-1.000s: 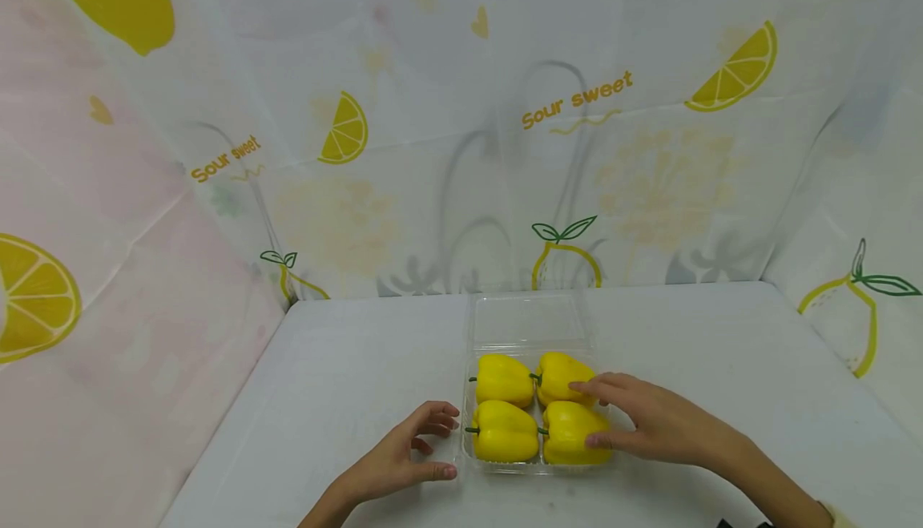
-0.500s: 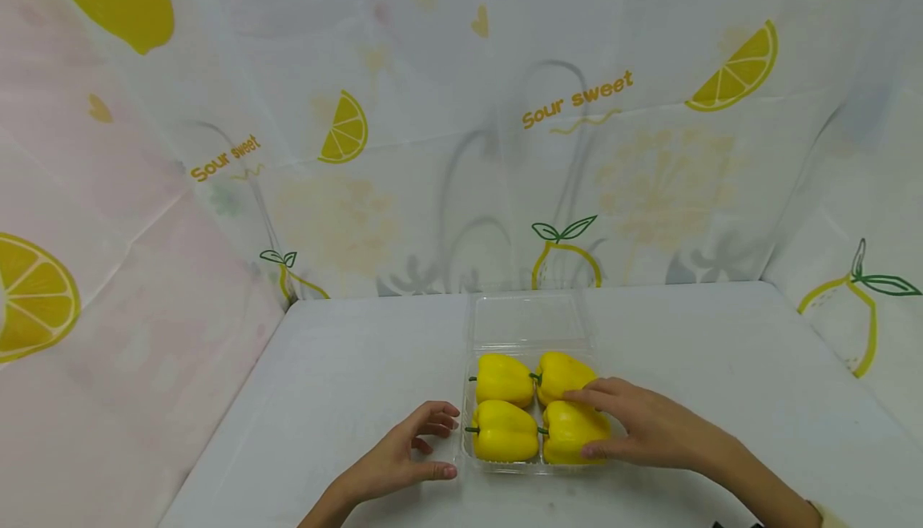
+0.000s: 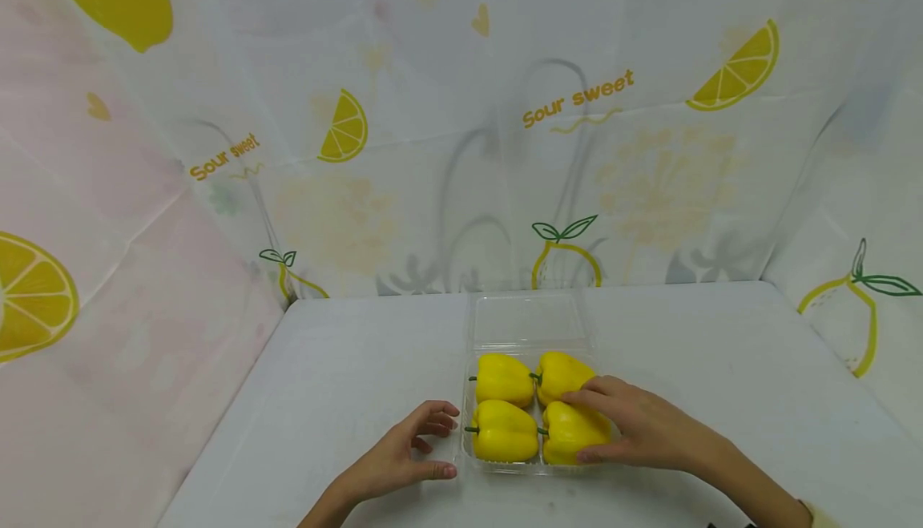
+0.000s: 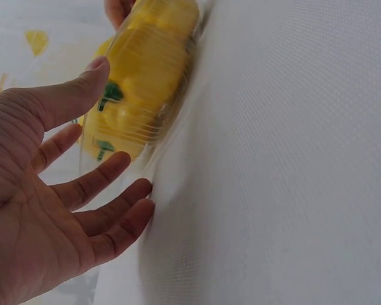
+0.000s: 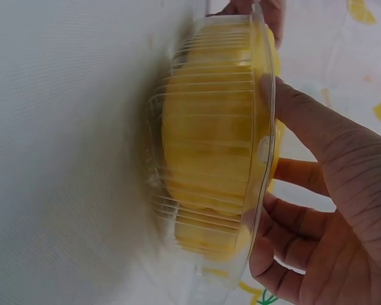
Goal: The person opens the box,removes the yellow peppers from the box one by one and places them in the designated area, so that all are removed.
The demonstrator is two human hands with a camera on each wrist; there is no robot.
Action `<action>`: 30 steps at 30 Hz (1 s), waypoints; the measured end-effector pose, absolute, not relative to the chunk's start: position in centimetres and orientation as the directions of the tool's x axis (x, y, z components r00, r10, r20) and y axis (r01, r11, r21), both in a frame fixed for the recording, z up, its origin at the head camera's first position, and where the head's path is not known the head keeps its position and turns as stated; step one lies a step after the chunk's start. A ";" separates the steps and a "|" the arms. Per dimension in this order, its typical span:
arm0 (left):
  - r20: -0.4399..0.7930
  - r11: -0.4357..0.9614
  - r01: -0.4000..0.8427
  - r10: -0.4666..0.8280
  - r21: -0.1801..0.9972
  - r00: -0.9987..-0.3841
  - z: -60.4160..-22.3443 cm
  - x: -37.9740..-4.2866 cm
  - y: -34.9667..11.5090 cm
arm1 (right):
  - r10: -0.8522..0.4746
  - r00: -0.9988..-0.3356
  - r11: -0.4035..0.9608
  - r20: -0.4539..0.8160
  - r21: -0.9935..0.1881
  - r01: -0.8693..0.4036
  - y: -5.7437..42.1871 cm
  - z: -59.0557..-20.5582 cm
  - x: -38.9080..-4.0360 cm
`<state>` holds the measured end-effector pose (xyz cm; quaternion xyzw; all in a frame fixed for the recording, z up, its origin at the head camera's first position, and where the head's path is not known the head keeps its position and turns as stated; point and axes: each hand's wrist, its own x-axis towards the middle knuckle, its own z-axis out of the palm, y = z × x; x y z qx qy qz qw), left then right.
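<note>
Fingers [image 3: 590, 400] of the right hand [image 3: 642, 428] spread over the near right pepper [image 3: 566, 432], thumb [image 3: 604, 453] toward its front; whether they grip it or merely touch, I cannot tell. The left hand [image 3: 397, 456], loosely bent and holding nothing, waits just beside the box [image 3: 505, 470]. Settling this pepper seems to call for light, even pressure, the left palm bracing the thin plastic against sliding. Three other peppers [image 3: 503, 378] share the box; its lid [image 3: 530, 320] is open behind. The right hand partly hides the right-hand peppers, and clear plastic makes edges hard to trace.
</note>
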<state>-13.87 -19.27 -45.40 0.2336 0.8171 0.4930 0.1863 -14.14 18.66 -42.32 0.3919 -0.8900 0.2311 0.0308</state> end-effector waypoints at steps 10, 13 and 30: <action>-0.086 0.405 0.180 0.556 0.896 -0.827 -45.4 -13.8 -19.3 | -0.690 -0.681 0.568 0.245 -0.400 -0.719 18.6 -42.7 -14.4; -0.081 0.404 0.185 0.557 0.896 -0.826 -45.3 -13.8 -19.4 | -0.687 -0.684 0.569 0.244 -0.405 -0.716 18.7 -42.8 -14.5; -0.091 0.428 0.189 0.552 0.884 -0.829 -45.6 -13.9 -19.4 | -0.679 -0.703 0.547 0.212 -0.494 -0.676 18.9 -42.8 -14.8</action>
